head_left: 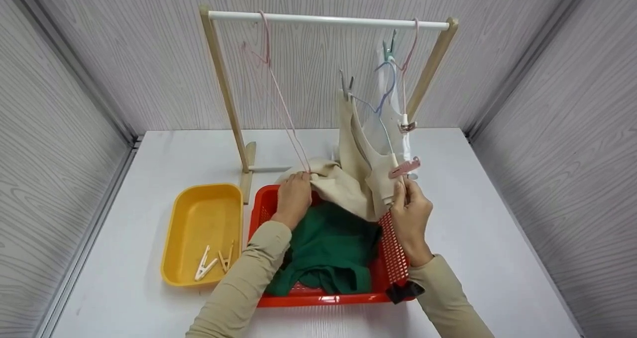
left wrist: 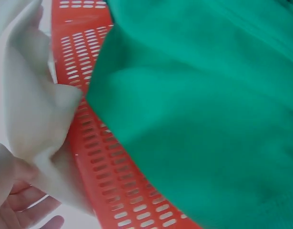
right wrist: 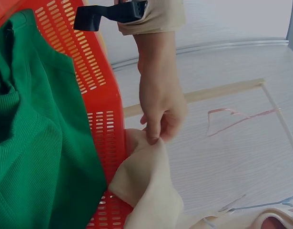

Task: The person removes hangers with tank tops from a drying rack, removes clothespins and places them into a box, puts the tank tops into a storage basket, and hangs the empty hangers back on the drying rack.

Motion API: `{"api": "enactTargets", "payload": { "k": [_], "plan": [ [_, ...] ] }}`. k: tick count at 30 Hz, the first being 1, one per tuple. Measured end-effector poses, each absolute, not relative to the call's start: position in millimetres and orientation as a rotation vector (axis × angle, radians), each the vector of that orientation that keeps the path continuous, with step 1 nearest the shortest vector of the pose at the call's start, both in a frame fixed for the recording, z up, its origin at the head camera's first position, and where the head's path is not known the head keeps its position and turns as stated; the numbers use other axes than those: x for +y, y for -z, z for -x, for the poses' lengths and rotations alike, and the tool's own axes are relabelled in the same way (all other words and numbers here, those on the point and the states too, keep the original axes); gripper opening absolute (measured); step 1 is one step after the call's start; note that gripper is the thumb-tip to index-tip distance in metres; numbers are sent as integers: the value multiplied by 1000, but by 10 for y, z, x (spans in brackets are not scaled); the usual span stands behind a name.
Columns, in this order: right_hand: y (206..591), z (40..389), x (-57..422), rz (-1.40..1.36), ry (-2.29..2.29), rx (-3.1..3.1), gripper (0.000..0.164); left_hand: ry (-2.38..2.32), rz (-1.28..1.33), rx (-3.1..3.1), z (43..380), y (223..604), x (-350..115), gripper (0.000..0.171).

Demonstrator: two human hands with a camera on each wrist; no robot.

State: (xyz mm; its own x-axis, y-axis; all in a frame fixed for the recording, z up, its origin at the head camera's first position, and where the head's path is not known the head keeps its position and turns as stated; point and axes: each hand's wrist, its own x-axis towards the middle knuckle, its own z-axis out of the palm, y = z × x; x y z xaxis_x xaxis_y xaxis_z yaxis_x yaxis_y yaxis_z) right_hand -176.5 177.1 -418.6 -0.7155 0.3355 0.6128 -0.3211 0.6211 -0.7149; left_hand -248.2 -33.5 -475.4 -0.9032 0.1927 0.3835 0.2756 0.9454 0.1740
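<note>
A beige tank top [head_left: 348, 191] is clipped to a blue hanger [head_left: 387, 91] by a grey clothespin [head_left: 347, 88] and a pink clothespin [head_left: 405, 168]. The hanger's hook is off the rod. My left hand [head_left: 294, 196] pinches the lower cloth at the basket's far left rim; the right wrist view also shows this left hand [right wrist: 161, 102] gripping a beige fold. Just below the pink clothespin, my right hand [head_left: 412, 216] pinches the top near its shoulder; whether it also grips the hanger's end is hidden. Green cloth [head_left: 331, 253] lies in the red basket [head_left: 343, 299].
A drying rack with a white rod [head_left: 328, 19] stands behind. On it hang a bare pink hanger [head_left: 281, 94] at left and a white garment [head_left: 382, 81] at right. Left of the basket, a yellow tray [head_left: 209, 203] holds a white clothespin [head_left: 204, 266] and a yellowish clothespin [head_left: 226, 258].
</note>
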Motion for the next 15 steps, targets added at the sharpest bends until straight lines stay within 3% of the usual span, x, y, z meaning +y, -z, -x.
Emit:
{"api": "enactTargets", "payload": {
  "k": [8,15],
  "plan": [
    [4191,1763,1771,22,-1103,-2097,13,899,214,-2592,2469,4640,-317,18],
    [4173,1749,1770,38,-1141,-2108,15,1430,24,-2344,2460,4595,-309,15]
  ]
}}
